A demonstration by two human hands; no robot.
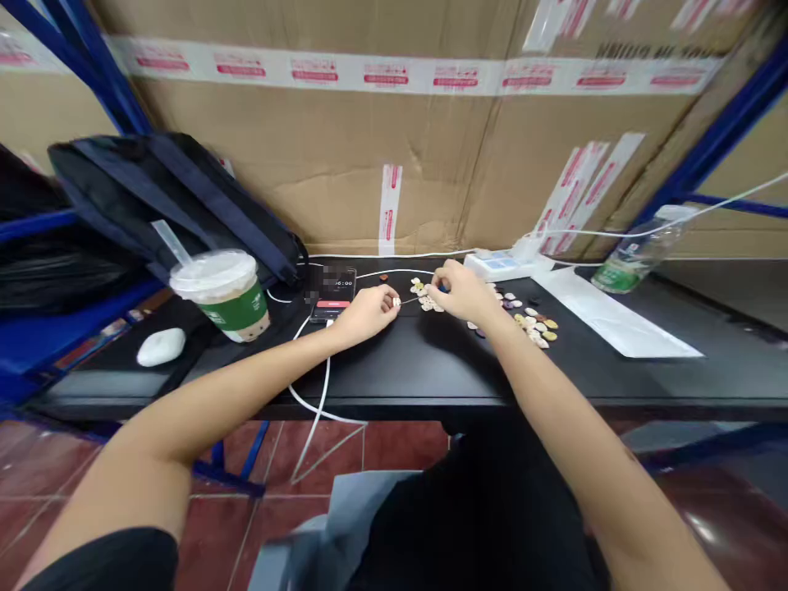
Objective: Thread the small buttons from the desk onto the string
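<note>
The left hand [368,313] pinches a small pale disc [396,303]; the right hand [463,291], apart, curls loosely (its grip unclear). The black phone [336,294] reads "06:00".

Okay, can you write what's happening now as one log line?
left hand: pinching pale piece | right hand: near small pieces | thread: between hands

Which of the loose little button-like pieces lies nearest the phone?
The reddish-brown piece, just beyond the left hand; it lies alone, while the pale pile is farther from the phone.
</note>
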